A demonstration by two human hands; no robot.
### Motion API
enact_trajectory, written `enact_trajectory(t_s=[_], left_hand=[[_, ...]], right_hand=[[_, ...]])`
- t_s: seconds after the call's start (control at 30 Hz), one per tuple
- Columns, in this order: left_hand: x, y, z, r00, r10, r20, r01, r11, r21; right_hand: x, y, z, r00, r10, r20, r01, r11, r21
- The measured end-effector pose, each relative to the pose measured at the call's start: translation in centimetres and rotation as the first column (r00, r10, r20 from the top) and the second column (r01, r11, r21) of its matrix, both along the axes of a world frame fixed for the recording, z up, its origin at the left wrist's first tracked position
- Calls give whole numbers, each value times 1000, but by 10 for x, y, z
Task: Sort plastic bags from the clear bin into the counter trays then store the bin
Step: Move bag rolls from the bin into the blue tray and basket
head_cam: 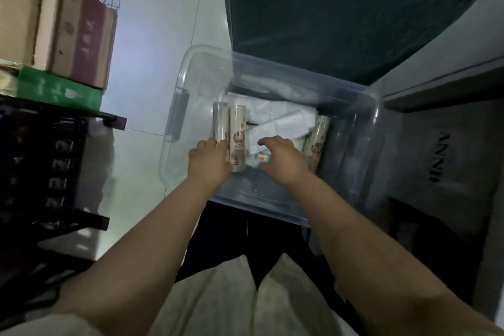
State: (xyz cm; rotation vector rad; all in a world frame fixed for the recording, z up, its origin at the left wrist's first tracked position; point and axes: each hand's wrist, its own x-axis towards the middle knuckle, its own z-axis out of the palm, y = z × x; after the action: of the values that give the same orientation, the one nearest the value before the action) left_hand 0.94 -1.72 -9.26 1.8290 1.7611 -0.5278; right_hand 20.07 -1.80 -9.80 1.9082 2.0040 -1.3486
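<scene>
A clear bin (174,114) stands on the white tiled floor in front of me. Both my hands are inside it. My left hand (210,161) grips a roll of printed plastic bags (236,142) lying along the bin's left side; a second, paler roll (219,123) lies against it. My right hand (281,158) rests fingers down on a flat stack of white bags (283,120), next to a small green and orange packet (262,159). Whether it grips anything is hidden. Another printed roll (317,142) lies at the bin's right side.
A dark green cloth (341,13) hangs over the far side of the bin. Cardboard boxes (57,24) and a green box (60,90) sit on a black rack (46,166) at the left. A grey cabinet (450,131) stands at the right.
</scene>
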Motion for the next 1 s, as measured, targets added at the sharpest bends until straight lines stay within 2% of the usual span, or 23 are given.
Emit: enact_trajectory(t_s=[0.13,0.23,0.4,0.53,0.6,0.73,0.87,0.93,1.0], left_hand=[[-4,27,-45,987,-98,-128,93,995,-40],[-13,42,-75,986,-86,-145,77,995,-63],[-14,45,-113,987,50,-156,-52,999,-13],[-5,42,-131,970,233,-68,-233,972,2],[-5,39,-136,955,298,-5,-298,955,9],[-2,40,-142,901,427,80,-429,903,13],[2,53,-148,820,558,131,-560,828,-25],[1,57,-145,811,568,140,-571,821,-27],[3,57,-132,848,507,151,-514,858,7]], right_hand=[[-24,22,-48,1000,5,-17,-5,1000,-17],[-40,30,-81,997,-69,-30,68,997,-30],[-79,44,-127,945,-317,-77,305,942,-138],[-101,45,-148,840,-519,-160,495,853,-167],[-100,45,-152,804,-562,-193,538,826,-165],[-79,46,-147,804,-567,-180,568,822,-48],[-49,44,-138,878,-474,-65,478,872,103],[-37,42,-132,918,-396,-11,393,907,151],[-27,40,-120,948,-317,32,307,935,178]])
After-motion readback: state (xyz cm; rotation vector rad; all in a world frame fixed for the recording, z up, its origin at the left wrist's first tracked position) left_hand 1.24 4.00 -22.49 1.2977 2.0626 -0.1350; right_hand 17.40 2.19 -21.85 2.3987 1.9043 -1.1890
